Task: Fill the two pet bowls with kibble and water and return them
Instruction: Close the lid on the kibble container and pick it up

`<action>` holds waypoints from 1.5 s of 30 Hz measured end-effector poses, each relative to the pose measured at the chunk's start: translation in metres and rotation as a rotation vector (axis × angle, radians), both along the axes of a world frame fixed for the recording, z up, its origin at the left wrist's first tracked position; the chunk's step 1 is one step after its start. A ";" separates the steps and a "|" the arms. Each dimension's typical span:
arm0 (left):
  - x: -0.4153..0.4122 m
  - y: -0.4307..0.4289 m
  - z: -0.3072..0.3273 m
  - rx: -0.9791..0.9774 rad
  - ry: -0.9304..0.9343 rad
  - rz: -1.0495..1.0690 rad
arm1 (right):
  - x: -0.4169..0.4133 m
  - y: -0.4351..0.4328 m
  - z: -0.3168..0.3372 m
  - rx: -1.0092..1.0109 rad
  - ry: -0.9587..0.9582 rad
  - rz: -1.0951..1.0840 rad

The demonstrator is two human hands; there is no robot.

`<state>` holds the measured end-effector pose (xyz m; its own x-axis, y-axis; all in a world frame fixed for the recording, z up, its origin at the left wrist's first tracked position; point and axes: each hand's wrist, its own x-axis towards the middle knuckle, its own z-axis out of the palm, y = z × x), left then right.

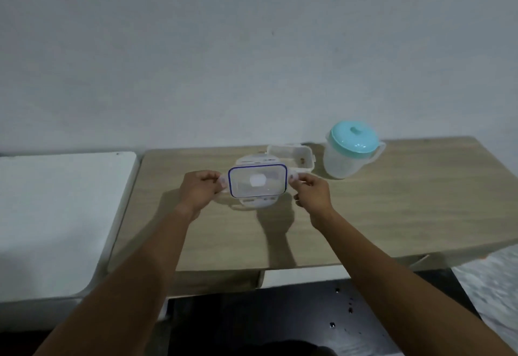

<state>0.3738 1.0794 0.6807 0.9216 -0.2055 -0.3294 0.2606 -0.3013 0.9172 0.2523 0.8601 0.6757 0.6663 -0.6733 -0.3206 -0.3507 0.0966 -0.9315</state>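
Observation:
A clear rectangular container lid (258, 184) with a blue seal ring hangs a little above the wooden table (392, 201). My left hand (200, 190) pinches its left clip and my right hand (309, 191) pinches its right clip. Just behind the lid stands the open clear container (291, 158), with a few brown bits of kibble inside near its right wall. To the right stands a clear plastic pitcher (347, 151) with a teal lid. No pet bowls are in view.
A white surface (56, 215) adjoins the table on the left. A pale wall runs behind both. Below the table's front edge lies a dark floor area (280, 313) with small specks, and a patterned floor at the right.

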 end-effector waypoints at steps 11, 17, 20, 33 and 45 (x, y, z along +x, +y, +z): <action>0.015 -0.081 0.025 -0.404 0.211 0.005 | 0.000 -0.057 0.044 0.473 -0.282 -0.167; 0.015 -0.110 0.004 -0.362 0.189 0.018 | -0.002 -0.072 0.022 0.260 -0.250 -0.150; 0.016 -0.126 -0.005 -0.240 0.042 0.054 | 0.004 -0.079 0.010 0.212 -0.234 -0.168; 0.035 -0.180 -0.041 -0.140 -0.082 0.327 | 0.045 -0.087 -0.035 -0.152 -0.169 -0.075; 0.010 -0.151 -0.046 -0.094 -0.023 0.259 | 0.031 -0.086 -0.035 -0.186 -0.056 -0.043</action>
